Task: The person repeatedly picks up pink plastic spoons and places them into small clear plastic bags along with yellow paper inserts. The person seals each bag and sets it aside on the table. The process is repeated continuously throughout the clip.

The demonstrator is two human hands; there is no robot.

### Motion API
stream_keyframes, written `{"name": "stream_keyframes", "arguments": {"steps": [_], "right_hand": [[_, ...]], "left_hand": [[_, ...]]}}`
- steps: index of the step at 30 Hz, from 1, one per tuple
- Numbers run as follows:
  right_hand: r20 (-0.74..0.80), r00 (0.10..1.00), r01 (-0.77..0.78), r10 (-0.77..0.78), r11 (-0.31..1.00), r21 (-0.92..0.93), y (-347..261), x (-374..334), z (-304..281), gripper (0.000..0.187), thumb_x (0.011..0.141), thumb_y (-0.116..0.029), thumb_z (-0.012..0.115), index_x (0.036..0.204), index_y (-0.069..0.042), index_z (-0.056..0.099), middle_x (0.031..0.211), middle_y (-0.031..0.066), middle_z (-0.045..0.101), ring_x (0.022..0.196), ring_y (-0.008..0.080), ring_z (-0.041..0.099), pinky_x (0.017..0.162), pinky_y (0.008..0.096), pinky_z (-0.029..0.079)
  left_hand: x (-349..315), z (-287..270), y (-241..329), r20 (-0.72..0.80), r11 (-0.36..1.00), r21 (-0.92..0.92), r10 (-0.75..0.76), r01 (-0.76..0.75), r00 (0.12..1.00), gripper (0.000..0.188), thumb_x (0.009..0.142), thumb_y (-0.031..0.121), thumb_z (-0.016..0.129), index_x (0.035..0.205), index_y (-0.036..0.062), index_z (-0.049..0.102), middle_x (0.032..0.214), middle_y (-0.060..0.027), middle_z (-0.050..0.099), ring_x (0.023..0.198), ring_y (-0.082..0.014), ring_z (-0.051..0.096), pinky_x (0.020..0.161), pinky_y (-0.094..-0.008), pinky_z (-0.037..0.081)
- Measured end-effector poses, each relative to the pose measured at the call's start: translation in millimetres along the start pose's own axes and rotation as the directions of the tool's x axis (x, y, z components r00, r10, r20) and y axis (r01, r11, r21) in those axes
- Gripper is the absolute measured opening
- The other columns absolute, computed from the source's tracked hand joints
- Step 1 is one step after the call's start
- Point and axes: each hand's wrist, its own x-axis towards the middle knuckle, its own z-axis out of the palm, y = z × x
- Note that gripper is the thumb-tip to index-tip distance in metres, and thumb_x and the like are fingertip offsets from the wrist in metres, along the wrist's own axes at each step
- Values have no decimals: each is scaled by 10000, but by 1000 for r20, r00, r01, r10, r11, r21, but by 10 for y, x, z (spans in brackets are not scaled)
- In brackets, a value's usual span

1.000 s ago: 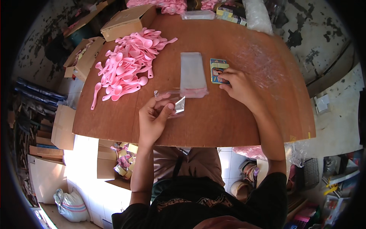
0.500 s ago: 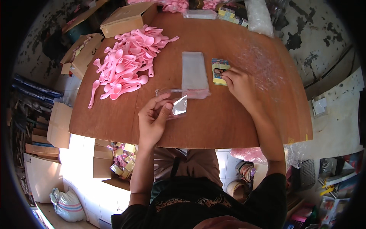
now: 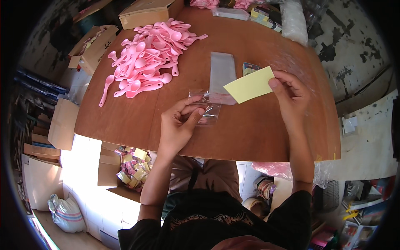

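My left hand (image 3: 180, 124) pinches a clear plastic bag (image 3: 211, 110) between thumb and fingers, held just over the near part of the table. In my right hand (image 3: 292, 93) a pale yellow card (image 3: 251, 85) is gripped at its right end, plain side showing. The card slants to the left toward the bag and stays apart from it. Partly hidden behind the card is a stack of printed cards (image 3: 250, 68). A pile of flat clear bags (image 3: 222, 71) lies left of that stack, its near end close to my left fingers.
A heap of pink plastic spoons (image 3: 150, 54) covers the table's far left, with one spoon (image 3: 106, 89) lying separately. Cardboard boxes (image 3: 143, 13) stand at the back left. Below the front edge is a box of packed items (image 3: 135, 166). Loose clear plastic lies at the right.
My right hand has lifted a card off the stack and turned it, showing its yellow side. My left hand with the bag has shifted slightly right. The whole view has shifted a little.
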Motion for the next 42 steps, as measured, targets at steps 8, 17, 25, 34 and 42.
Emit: {"name": "stream_keyframes", "arguments": {"steps": [8,17,25,34,42], "right_hand": [[34,999,32,-38,985,169,-178,-48,338,183,847,-40,712,1017,22,681,924,75,687,802,92,632,719,223,508],[149,988,53,-52,999,2,-103,-121,293,158,836,-70,726,974,3,703,854,42,699,768,76,625,692,233,501],[464,883,91,-73,996,-16,-155,-163,299,160,843,-89,707,989,-25,710,966,87,673,890,167,637,788,282,491],[579,810,94,-94,995,30,-135,-140,231,198,842,-73,697,1032,-15,698,1098,123,616,1019,234,610,891,329,476],[725,660,-302,197,953,15,-140,-129,138,233,849,-63,685,1074,-13,653,953,55,642,847,98,585,728,251,524]], "left_hand": [[-113,121,120,166,999,25,20,-25,986,349,911,-22,596,1247,-82,520,1016,-144,701,934,-148,660,857,-260,505],[-99,89,134,189,984,166,26,-58,982,352,912,3,609,1245,-74,528,990,-106,704,898,-103,637,825,-248,498],[-39,218,248,254,983,171,20,-65,967,368,901,8,612,1256,-57,542,1013,-119,708,935,-87,622,810,-246,498],[94,309,329,243,949,236,152,-210,958,336,872,17,636,1200,-47,600,1026,-160,706,957,-141,668,810,-285,530],[129,466,404,309,925,285,160,-252,937,348,882,-15,625,1224,-66,579,1127,-159,674,999,-150,640,880,-295,517]]}}
